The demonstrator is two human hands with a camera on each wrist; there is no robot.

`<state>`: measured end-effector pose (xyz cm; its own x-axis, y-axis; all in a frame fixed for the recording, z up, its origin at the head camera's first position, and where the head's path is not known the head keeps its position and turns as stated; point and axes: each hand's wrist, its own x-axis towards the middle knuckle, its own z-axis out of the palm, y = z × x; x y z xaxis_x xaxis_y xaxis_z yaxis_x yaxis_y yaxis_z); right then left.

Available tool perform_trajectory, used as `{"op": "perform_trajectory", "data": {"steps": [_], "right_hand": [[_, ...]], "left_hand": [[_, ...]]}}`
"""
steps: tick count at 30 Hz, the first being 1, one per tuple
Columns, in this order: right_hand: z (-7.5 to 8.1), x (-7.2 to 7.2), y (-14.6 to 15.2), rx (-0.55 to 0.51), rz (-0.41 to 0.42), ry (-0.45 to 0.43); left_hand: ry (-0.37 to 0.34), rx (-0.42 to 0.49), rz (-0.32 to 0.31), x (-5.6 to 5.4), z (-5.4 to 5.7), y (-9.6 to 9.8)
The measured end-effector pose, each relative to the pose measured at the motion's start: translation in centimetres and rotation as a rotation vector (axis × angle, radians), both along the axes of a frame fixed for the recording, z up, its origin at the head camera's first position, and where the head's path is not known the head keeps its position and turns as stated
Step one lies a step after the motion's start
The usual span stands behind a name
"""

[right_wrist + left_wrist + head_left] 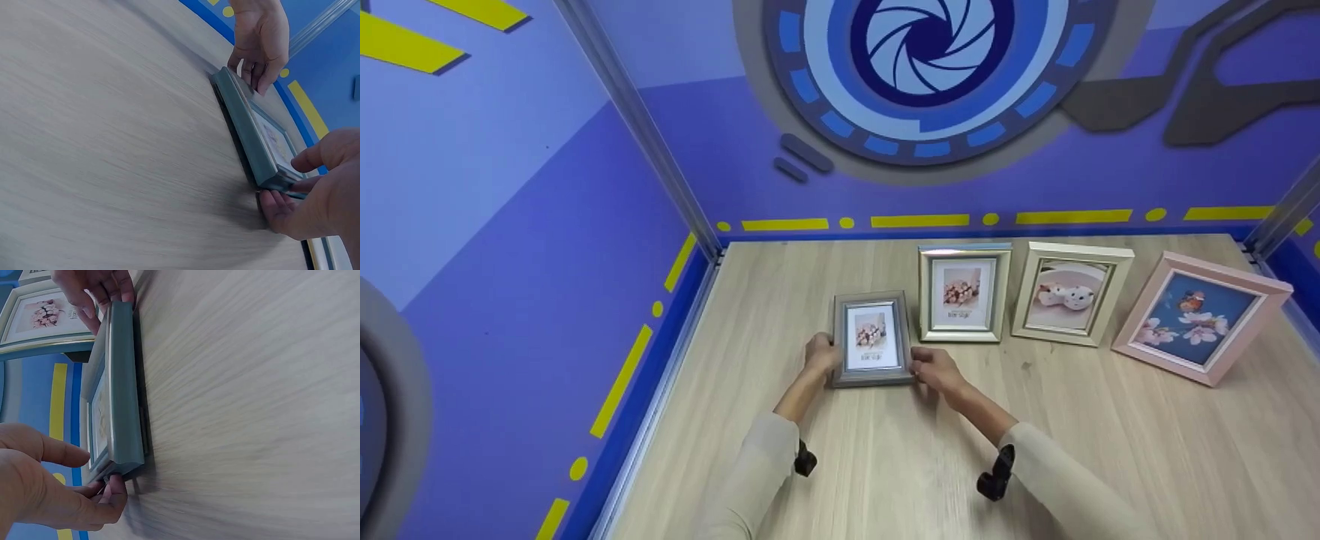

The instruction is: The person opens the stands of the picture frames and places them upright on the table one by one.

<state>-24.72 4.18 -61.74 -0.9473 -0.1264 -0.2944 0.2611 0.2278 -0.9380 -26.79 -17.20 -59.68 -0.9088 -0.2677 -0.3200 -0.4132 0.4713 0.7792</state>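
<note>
A grey picture frame (871, 370) with a flower print leans back low over the wooden tabletop, held at both sides. My left hand (821, 355) grips its left edge; in the left wrist view the left fingers (115, 495) curl against the side, the thumb near the front. On the other edge my right hand (937, 367) holds the frame, its fingertips (275, 205) at the lower corner and thumb by the front face. From the right wrist camera, the frame's lower moulding (244, 132) sits close over the table. The back of the frame is hidden.
To the right stand a gold-silver picture frame (964, 335), a cream one (1072, 336) and a pink one (1162, 363), in a row angled along the table. A blue wall (690, 157) rises behind the table (900, 465), and another wall (525, 262) bounds its left side.
</note>
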Motion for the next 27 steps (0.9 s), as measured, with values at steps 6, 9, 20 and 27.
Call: {"op": "perform_trajectory", "data": {"steps": [6, 9, 20, 27], "right_hand": [[0.0, 0.1, 0.4, -0.008, -0.080, 0.021], [0.2, 0.3, 0.6, -0.010, -0.074, 0.032], [1.9, 0.5, 1.1, -0.091, 0.023, 0.095], [2.9, 0.9, 1.4, -0.127, 0.050, 0.183]], "left_hand": [[0.026, 0.021, -0.005, 0.2, 0.0, -0.1], [0.022, 0.064, -0.007, 0.5, -0.2, -0.5], [0.041, 0.205, 0.038, 1.6, 0.8, -1.3], [0.162, 0.266, 0.013, 3.2, 1.9, -0.9]]}}
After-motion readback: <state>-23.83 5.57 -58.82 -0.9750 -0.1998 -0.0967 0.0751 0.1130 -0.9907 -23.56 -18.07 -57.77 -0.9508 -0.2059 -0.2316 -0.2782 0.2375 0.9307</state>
